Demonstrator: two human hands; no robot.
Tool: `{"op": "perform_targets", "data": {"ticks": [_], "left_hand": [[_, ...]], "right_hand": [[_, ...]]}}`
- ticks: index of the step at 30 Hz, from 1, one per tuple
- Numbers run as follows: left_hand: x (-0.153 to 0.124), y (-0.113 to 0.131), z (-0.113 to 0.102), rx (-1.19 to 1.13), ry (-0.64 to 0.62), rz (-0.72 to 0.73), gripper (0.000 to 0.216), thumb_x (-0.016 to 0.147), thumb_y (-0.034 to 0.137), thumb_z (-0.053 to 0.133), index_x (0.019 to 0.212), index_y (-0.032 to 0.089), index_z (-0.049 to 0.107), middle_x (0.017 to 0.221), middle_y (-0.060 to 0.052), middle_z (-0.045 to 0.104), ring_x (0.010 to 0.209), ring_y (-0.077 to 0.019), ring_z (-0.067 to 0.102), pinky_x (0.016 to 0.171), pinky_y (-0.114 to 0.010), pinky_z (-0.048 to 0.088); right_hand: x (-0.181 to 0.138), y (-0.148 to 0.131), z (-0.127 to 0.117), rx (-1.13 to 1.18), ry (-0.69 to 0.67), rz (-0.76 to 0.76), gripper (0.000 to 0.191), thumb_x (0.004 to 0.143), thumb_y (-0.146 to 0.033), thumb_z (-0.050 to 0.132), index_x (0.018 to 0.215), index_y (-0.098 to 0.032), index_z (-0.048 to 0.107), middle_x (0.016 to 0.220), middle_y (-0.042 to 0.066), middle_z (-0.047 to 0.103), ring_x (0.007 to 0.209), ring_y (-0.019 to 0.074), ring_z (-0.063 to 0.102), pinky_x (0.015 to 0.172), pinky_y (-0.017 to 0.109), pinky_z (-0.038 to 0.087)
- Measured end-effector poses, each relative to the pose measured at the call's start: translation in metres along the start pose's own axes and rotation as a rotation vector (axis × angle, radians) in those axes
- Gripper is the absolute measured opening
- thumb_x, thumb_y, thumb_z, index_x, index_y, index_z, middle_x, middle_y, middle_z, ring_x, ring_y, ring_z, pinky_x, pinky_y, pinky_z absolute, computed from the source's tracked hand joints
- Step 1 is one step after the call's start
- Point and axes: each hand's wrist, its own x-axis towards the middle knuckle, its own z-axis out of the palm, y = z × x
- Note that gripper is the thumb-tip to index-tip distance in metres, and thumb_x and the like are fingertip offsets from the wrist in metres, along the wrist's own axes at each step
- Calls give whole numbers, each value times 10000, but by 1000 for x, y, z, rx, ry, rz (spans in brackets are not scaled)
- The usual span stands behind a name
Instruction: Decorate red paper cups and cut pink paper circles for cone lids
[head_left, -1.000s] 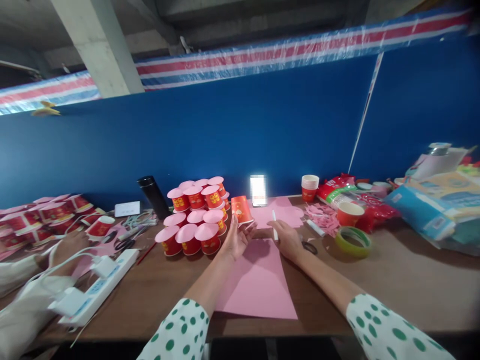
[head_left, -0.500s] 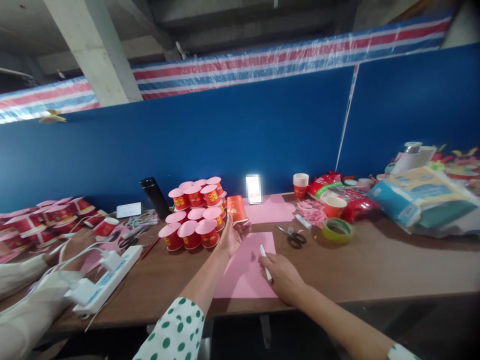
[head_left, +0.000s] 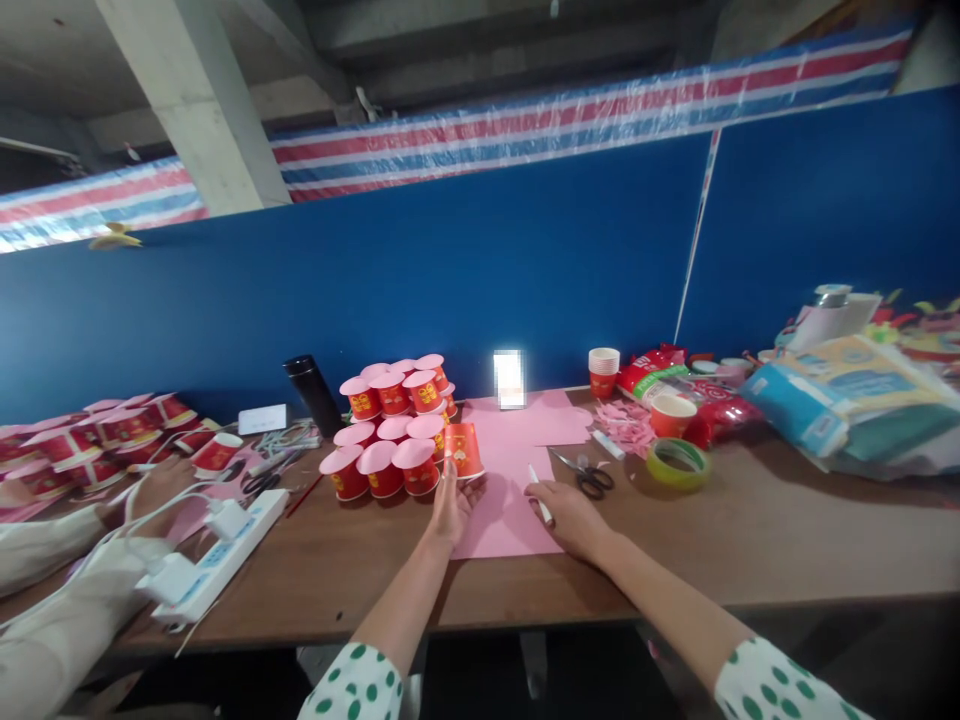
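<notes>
Left hand [head_left: 450, 508] wraps its fingers round a cup [head_left: 463, 450], stood on the pink sheet [head_left: 510, 525] just past the fingertips; right hand [head_left: 571, 520] pinches a pen [head_left: 541, 495] alongside; stacked cups [head_left: 382, 440] left of the fingers already wear pink lids; this one looks unlidded, the sheet near it uncut.

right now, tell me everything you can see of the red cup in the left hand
The red cup looks like paper, with a gold print on its side and no pink cap. It stands roughly upright, wider end seemingly down. The fingers of the left hand grip its lower part. It is at the left edge of the pink sheet, right of the stacked cups; contact with them is unclear.
</notes>
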Motion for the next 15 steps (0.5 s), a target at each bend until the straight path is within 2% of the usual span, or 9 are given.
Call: {"op": "perform_targets", "data": {"ticks": [6,11,15], "left_hand": [[-4,-3,-4,-11,10,40,491,767,574,592,958,122,619,868,-105,696,789,-197,672,755,-312,518],[-5,-1,-3,-14,-1,-21,520,790,592,548,922,97,639,876,-129,696,788,-192,667,766,-309,520],[-7,1,0,-18,-18,-40,527,804,593,528,930,94,644,872,-126,698,773,-183,663,756,-297,525]], "right_hand": [[-6,-2,-1,2,60,-9,234,890,-208,460,1057,-198,624,963,81,683,911,184,627,821,284,454],[-7,-2,-3,-34,142,70,281,940,-277,386,1102,-194,600,996,86,684,898,189,635,808,288,460],[-6,-2,-1,-66,126,100,263,924,-256,406,1069,-199,619,964,84,691,883,182,638,785,265,457]]}}
